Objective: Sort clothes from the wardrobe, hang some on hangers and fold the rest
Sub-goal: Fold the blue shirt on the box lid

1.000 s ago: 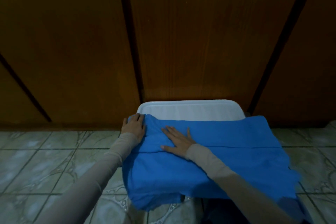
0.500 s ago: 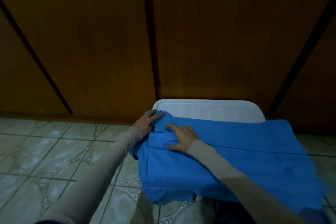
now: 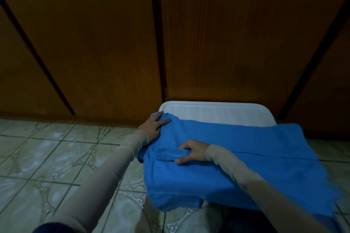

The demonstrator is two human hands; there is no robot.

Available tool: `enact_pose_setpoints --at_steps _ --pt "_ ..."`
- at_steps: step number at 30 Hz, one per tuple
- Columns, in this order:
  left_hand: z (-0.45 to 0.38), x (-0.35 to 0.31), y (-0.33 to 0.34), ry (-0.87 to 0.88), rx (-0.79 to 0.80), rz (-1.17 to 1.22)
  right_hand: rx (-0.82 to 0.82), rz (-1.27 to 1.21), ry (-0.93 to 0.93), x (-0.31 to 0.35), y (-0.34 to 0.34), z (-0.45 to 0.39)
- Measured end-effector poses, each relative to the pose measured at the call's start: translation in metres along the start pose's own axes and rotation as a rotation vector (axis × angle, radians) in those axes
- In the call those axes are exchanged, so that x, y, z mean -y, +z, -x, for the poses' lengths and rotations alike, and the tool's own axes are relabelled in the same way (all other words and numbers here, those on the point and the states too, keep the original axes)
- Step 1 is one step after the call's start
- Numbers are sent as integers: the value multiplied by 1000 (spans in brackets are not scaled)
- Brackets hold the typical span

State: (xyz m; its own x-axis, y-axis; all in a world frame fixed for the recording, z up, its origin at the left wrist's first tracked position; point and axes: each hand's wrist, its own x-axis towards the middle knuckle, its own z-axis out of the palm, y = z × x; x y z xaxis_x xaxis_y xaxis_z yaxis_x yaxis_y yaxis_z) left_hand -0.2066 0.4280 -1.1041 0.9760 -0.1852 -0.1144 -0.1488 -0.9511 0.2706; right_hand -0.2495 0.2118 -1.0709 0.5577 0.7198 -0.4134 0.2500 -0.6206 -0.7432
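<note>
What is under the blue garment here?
The blue garment lies over a white plastic surface, whose far edge alone shows. The rest of it, and whatever supports it, is covered. The garment's near edge overhangs the tiled floor.

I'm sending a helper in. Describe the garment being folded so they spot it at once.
Start at the brown wardrobe doors; at their foot stands a white plastic table on the tiled floor. The blue garment lies draped over it, under both hands. It is the only bright blue thing there.
</note>
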Motion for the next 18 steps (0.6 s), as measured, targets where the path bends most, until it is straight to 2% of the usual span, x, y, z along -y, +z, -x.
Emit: enact_pose_setpoints --at_steps 2,5,8,12,14,18 --pt "1 0 1 5 17 28 -63 -62 6 0 -1 -2" --pt "1 2 2 12 10 83 -310 -81 27 -5 -11 -11" --pt "-3 2 1 14 -16 122 -469 -1 7 -6 -31 -18" --pt "-1 -3 5 -18 -36 191 -484 293 109 -9 -52 -31" --pt "-1 -2 7 -21 -44 217 -467 524 127 -8 -54 -37" --pt "2 -17 5 -110 -115 551 -463 818 117 -6 -47 -49"
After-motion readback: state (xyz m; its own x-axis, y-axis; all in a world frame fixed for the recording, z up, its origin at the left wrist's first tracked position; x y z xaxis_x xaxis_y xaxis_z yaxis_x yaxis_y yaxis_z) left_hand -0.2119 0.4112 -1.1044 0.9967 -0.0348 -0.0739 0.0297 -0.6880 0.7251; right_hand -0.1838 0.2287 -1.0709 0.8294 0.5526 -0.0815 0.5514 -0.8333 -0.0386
